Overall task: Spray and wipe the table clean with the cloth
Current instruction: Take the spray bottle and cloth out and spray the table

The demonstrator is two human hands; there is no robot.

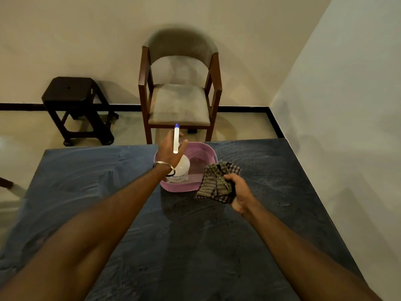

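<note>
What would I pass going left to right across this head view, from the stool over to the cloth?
Dark stool → left hand holding the spray bottle → pink basket → checked cloth → right hand gripping it.

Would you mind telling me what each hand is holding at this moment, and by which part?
The left hand grips the spray bottle at its neck; the right hand holds the checked cloth bunched at one edge.

We see a white spray bottle point(181, 168) with a blue-tipped nozzle, upright over a pink basket at the far edge of the dark blue tabletop point(86, 181), which shows smeary wipe streaks. Just right of the basket, a crumpled checked cloth point(217, 183) of green and purple hangs above the tabletop.
</note>
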